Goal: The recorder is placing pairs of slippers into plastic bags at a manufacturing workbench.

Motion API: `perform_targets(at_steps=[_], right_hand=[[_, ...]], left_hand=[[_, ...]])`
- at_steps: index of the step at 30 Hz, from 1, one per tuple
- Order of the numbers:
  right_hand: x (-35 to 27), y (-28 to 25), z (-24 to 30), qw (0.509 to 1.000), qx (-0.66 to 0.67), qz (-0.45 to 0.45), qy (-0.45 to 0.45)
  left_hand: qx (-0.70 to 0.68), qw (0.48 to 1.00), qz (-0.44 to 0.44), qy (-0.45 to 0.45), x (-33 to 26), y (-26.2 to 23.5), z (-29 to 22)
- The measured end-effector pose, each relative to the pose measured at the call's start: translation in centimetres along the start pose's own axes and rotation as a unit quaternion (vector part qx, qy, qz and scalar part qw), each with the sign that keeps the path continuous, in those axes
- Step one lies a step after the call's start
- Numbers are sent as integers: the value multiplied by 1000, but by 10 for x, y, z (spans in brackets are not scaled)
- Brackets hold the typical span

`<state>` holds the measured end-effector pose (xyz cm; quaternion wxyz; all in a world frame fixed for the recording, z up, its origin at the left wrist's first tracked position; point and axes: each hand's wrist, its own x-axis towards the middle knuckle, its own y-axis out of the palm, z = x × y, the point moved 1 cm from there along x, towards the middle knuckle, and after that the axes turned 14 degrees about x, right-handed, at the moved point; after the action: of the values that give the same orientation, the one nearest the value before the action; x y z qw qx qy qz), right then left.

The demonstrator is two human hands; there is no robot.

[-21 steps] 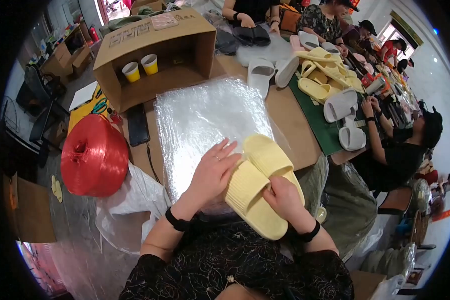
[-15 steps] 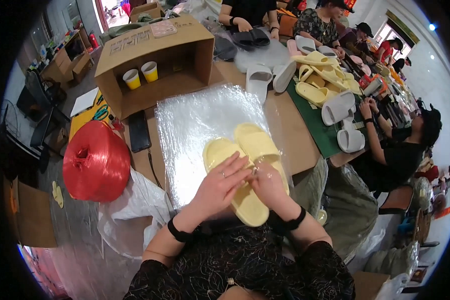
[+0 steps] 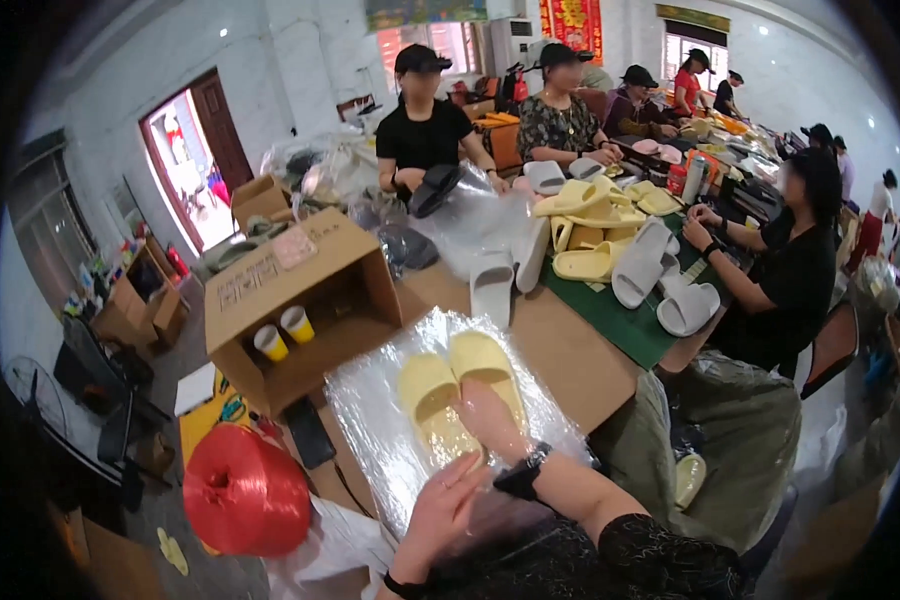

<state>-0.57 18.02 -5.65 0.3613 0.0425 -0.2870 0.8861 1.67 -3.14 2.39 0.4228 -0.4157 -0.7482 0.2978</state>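
Observation:
A pair of pale yellow slide slippers (image 3: 428, 385) lies side by side, toes away from me, on a stack of clear plastic bags (image 3: 370, 430). My right hand (image 3: 492, 420) reaches over the right slipper, its fingers curled into the gap between the straps and partly hidden there. Shiny film glints around that wrist, so the hand and slippers seem at least partly inside the top bag. At the heel of the left slipper, my left hand (image 3: 445, 505) has its fingers stretched out, the tips by the film's near edge.
A red twine roll (image 3: 247, 490) stands left, near a black phone (image 3: 310, 432) and an open cardboard box (image 3: 300, 290) holding two yellow-white cups. Grey slippers (image 3: 645, 262) and a yellow slipper pile (image 3: 590, 225) lie right. Across the table, a co-worker (image 3: 425, 145) handles a dark slipper.
The view has tilted up and swung, showing more of the room. The slippers lie farther up the bag stack. My left hand has drawn back from the straps to the heels.

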Motion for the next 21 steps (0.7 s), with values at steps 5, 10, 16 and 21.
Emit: perform_targets(at_steps=[5, 10, 16, 21], right_hand=[[-18, -15, 11, 997, -23, 43, -65], [-46, -36, 28, 991, -3, 25, -130], [-60, -21, 1, 982, 53, -49, -175], [-62, -15, -5, 976, 42, -73, -203]], left_hand=[[-12, 997, -58, -45, -3, -11, 23], [95, 983, -96, -125, -10, 6, 73], [73, 981, -70, -168, -20, 33, 95], [116, 976, -96, -158, -24, 42, 96]])
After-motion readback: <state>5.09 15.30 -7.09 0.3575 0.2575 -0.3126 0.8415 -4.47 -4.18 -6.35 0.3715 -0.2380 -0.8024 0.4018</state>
